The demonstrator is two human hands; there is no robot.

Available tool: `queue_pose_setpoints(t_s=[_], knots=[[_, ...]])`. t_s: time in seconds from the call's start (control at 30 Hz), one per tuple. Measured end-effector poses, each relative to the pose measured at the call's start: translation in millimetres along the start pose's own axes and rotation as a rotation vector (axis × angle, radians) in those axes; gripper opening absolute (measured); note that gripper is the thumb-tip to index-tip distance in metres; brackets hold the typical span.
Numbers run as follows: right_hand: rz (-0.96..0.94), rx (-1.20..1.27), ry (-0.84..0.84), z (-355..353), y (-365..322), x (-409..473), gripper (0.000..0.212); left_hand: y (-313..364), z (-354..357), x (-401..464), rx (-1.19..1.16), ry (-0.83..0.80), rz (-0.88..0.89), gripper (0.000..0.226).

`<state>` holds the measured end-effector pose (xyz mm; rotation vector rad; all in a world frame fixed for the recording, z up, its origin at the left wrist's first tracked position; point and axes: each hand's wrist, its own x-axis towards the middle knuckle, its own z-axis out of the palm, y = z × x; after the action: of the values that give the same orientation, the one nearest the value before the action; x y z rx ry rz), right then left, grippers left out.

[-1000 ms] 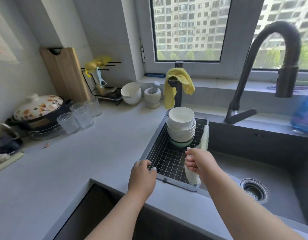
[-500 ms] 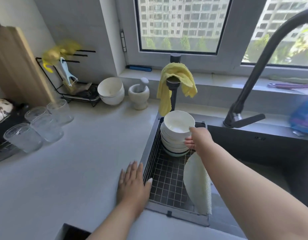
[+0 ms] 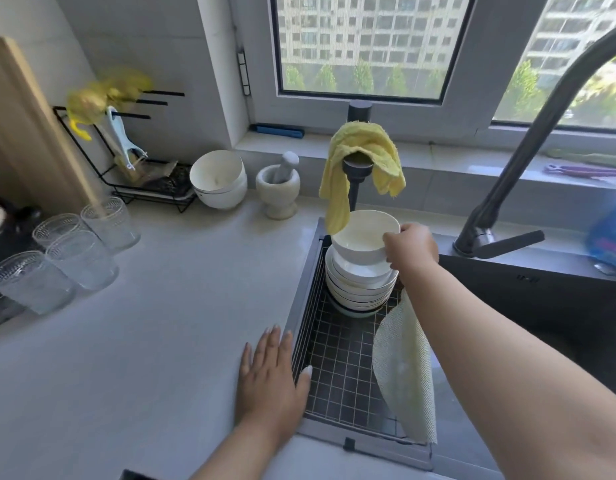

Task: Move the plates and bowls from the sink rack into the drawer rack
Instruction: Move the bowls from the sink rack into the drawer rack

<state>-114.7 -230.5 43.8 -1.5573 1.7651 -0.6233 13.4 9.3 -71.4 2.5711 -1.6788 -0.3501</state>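
Note:
A stack of white bowls and plates point(image 3: 360, 289) stands at the far end of the black wire sink rack point(image 3: 341, 368). My right hand point(image 3: 410, 245) grips the right rim of the top white bowl point(image 3: 360, 237), which sits tilted just above the stack. My left hand point(image 3: 270, 379) lies flat with fingers spread on the counter, its thumb on the rack's left edge. The drawer rack is out of view.
A pale cloth point(image 3: 407, 368) hangs over the rack's right side under my right forearm. A yellow rag point(image 3: 362, 164) drapes a post behind the stack. The dark tap point(image 3: 521, 161) arches over the sink at right. Glasses point(image 3: 71, 251), more white bowls point(image 3: 218, 180) and a mortar point(image 3: 278, 185) stand on the counter.
My right hand reached from the rack's near end to the stack, took the top bowl's rim and raised it slightly. My left hand flattened on the counter. The view moved closer.

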Motion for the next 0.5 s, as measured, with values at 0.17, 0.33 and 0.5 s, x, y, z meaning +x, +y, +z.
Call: queue_pose_setpoints(t_s=[0.17, 0.33, 0.5], knots=[[-0.087, -0.078, 0.084, -31, -6, -18, 0.006, 1, -2, 0, -0.008, -0.007, -0.015, 0.083], [-0.078, -0.068, 0.115, -56, 14, -45, 0.010, 0, -13, 3, -0.171, -0.051, -0.037, 0.061], [-0.105, 0.001, 0.048, -64, 42, -85, 0.028, 24, -45, -9, -0.842, 0.129, -0.244, 0.042]])
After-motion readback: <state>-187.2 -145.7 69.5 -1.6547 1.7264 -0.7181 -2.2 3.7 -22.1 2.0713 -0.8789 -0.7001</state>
